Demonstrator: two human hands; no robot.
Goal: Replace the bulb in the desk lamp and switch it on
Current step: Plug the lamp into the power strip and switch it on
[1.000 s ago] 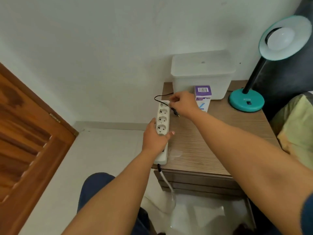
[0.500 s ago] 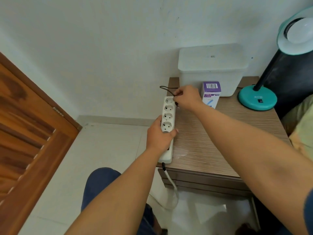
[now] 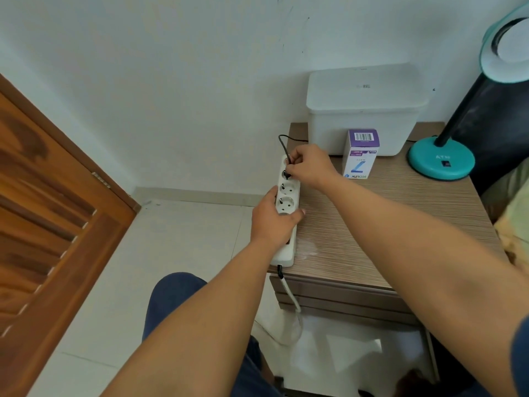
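A white power strip [image 3: 288, 193] lies along the left edge of the wooden nightstand [image 3: 386, 213]. My left hand [image 3: 272, 222] grips its near half. My right hand [image 3: 309, 166] pinches the lamp's black plug [image 3: 287, 173] at the second socket from the far end; its thin black cord [image 3: 282, 138] loops back behind the white box. The teal desk lamp [image 3: 440, 160] stands at the right rear, its shade [image 3: 506, 44] tilted toward me with a white bulb inside, unlit. A purple-and-white bulb carton [image 3: 361, 154] stands between my right hand and the lamp base.
A white lidded plastic box [image 3: 363, 110] sits against the wall at the back of the nightstand. A wooden door [image 3: 43, 224] stands at the left. The strip's white cable [image 3: 292, 299] hangs down to the tiled floor. Yellow-green bedding [image 3: 515, 213] lies at the right edge.
My right hand has brought the plug from above the far end of the strip down onto a socket. The camera has shifted left, so the lamp sits nearer the right edge.
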